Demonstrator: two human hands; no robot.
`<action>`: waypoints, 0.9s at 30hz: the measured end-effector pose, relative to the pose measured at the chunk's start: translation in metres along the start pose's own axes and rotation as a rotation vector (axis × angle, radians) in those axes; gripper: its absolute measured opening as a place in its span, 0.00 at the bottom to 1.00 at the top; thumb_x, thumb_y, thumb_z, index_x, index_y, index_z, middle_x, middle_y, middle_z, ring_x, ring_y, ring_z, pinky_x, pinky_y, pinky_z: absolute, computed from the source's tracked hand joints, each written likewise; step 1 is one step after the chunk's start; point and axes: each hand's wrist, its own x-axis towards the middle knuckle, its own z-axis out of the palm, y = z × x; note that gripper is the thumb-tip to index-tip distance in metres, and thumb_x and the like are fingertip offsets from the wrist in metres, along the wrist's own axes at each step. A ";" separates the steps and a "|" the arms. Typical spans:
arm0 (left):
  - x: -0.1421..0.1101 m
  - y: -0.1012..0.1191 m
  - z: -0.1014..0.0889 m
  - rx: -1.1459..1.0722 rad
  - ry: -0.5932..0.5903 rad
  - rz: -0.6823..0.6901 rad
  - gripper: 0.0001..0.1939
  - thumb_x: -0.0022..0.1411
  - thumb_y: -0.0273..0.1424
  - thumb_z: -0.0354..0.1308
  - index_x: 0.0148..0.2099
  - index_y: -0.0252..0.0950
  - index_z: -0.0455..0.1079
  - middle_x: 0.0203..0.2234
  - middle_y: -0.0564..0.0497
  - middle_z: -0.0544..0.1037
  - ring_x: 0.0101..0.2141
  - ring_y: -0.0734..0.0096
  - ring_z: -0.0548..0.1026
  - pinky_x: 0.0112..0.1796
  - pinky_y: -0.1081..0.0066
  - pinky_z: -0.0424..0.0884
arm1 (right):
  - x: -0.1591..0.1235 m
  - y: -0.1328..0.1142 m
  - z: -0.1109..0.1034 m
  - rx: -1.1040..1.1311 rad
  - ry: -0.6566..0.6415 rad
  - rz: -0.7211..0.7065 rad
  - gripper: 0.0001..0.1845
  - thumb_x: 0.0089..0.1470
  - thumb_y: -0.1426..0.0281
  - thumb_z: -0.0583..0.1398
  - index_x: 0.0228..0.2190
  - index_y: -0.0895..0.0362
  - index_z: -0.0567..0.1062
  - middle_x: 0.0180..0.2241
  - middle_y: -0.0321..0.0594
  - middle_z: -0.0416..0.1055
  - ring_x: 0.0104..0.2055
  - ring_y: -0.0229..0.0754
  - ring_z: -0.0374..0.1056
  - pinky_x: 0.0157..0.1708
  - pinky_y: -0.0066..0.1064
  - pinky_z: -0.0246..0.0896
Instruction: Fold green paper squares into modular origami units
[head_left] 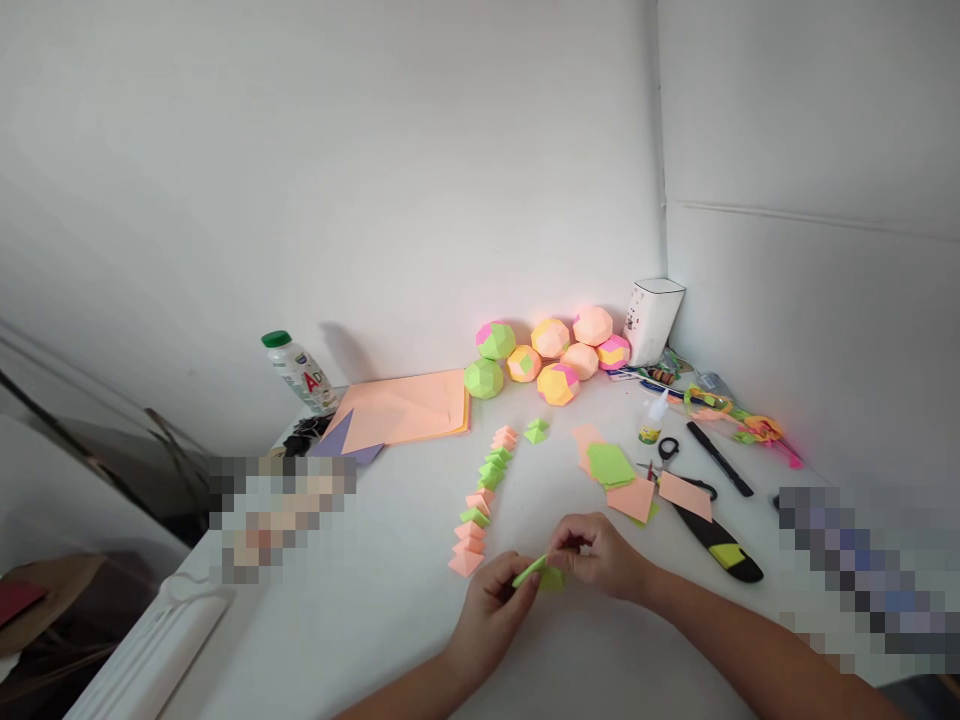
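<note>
Between my two hands is a piece of folded green paper, held just above the white table. My left hand is closed, pinching the paper's left side between thumb and fingers. My right hand is closed on its right side, fingertips pressed together at the edge. Just beyond my left hand, a row of folded peach and green paper units runs away from me. A small green folded unit sits apart at the row's far end. Loose green sheets and peach sheets lie beyond my right hand.
Several paper balls are piled by the wall. Right of the sheets lie scissors, a glue bottle, a black pen and a black-and-yellow cutter. A peach paper stack and a white bottle are at back left.
</note>
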 end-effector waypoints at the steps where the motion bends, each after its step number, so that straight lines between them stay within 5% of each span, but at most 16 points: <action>1: 0.000 0.000 0.000 -0.006 0.002 -0.007 0.16 0.59 0.42 0.55 0.30 0.34 0.74 0.21 0.52 0.70 0.24 0.73 0.64 0.25 0.75 0.62 | 0.000 -0.001 0.000 -0.034 0.000 -0.028 0.13 0.50 0.62 0.60 0.24 0.60 0.73 0.22 0.37 0.69 0.23 0.35 0.60 0.24 0.26 0.57; 7: 0.002 0.000 0.002 0.001 -0.016 0.003 0.16 0.58 0.41 0.56 0.28 0.33 0.73 0.20 0.53 0.67 0.23 0.74 0.62 0.25 0.75 0.60 | -0.001 0.001 0.002 -0.081 -0.083 -0.174 0.14 0.52 0.61 0.60 0.31 0.60 0.77 0.27 0.42 0.74 0.28 0.39 0.68 0.30 0.28 0.62; 15: 0.003 -0.005 0.002 -0.184 0.037 -0.092 0.15 0.55 0.41 0.60 0.27 0.34 0.70 0.18 0.58 0.62 0.18 0.79 0.60 0.21 0.78 0.59 | 0.001 0.003 0.001 -0.076 -0.017 -0.062 0.18 0.51 0.58 0.60 0.28 0.61 0.80 0.21 0.39 0.72 0.22 0.35 0.62 0.22 0.25 0.56; 27: 0.001 0.003 0.002 -0.126 0.051 -0.068 0.14 0.55 0.39 0.60 0.24 0.34 0.71 0.17 0.56 0.64 0.18 0.78 0.63 0.21 0.77 0.60 | 0.000 0.005 0.002 -0.033 -0.027 0.020 0.15 0.49 0.61 0.61 0.24 0.62 0.78 0.17 0.35 0.65 0.19 0.32 0.54 0.19 0.24 0.49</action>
